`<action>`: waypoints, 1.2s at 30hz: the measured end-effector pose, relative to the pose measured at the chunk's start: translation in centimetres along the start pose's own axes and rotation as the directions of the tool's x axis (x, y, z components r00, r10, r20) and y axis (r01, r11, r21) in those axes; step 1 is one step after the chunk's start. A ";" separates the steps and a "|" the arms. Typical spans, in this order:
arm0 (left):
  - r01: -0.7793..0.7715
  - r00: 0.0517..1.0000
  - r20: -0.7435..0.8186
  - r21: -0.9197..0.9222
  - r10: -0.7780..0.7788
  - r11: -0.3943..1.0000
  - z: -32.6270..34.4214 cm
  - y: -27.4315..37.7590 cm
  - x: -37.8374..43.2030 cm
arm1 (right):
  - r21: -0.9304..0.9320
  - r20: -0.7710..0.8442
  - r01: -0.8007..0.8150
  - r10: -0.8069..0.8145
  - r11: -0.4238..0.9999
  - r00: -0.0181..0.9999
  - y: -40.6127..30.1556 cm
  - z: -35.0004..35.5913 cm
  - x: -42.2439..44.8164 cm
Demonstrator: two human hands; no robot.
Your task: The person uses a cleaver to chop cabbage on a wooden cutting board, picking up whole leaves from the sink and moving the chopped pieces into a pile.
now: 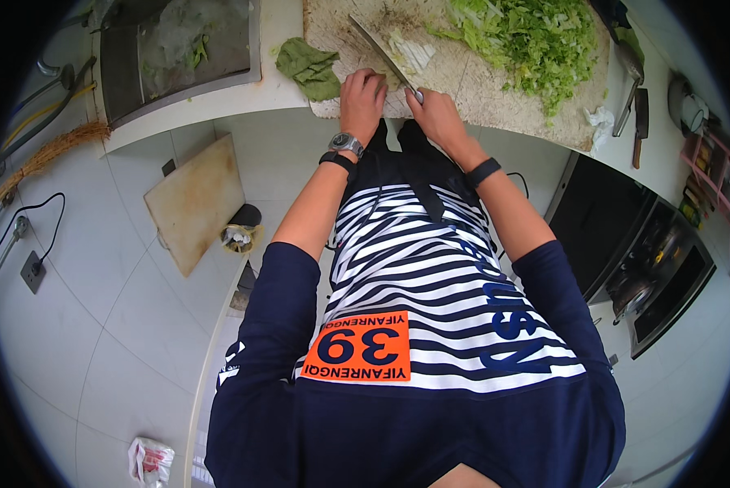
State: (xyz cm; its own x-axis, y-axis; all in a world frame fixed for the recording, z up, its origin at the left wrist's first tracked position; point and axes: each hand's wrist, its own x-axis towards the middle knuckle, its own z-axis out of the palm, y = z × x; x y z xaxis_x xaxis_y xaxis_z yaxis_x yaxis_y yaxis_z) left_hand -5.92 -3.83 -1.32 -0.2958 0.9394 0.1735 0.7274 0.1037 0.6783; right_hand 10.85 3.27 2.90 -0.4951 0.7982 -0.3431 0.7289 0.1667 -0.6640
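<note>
My right hand grips the handle of a kitchen knife, whose blade slants away to the upper left across a worn cutting board. Close to the blade's left side, my left hand rests at the board's near edge with its fingers curled; what lies under the fingertips is hidden. A pale piece of leafy vegetable lies just right of the blade. Farther right, a large heap of chopped green leaves covers much of the board. A crumpled green cloth sits left of my left hand.
A metal sink with leaf scraps is at the left. Right of the board are a crumpled white tissue and a cleaver. A second cutting board leans by the tiled wall, and a dark oven-like appliance stands below the counter.
</note>
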 end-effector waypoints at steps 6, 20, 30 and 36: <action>-0.008 1.000 0.027 0.013 0.008 1.000 -0.2 -0.2 0.3 | 0.031 -0.028 0.046 -0.045 0.998 0.999 -1.3 -0.9 2.3; -0.018 1.000 0.020 -0.003 0.018 1.000 0.0 -0.5 0.0 | -0.038 0.006 0.086 -0.086 0.996 0.996 -0.4 0.7 2.4; -0.008 1.000 0.016 -0.004 0.008 1.000 0.1 -0.8 -0.3 | -0.046 0.109 0.007 -0.002 0.999 0.994 -0.6 -1.5 -0.8; -0.039 0.999 0.004 -0.038 0.039 0.999 -0.4 -0.8 -0.5 | -0.057 0.013 0.034 -0.033 0.998 0.999 -0.7 1.4 0.5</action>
State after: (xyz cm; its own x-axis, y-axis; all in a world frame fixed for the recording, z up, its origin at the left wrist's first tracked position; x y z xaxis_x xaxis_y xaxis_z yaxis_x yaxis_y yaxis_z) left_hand -6.54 -4.53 -1.68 -0.2647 0.9440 0.1969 0.7142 0.0547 0.6978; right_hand 9.44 2.72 2.24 -0.5250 0.7847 -0.3296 0.7377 0.2264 -0.6360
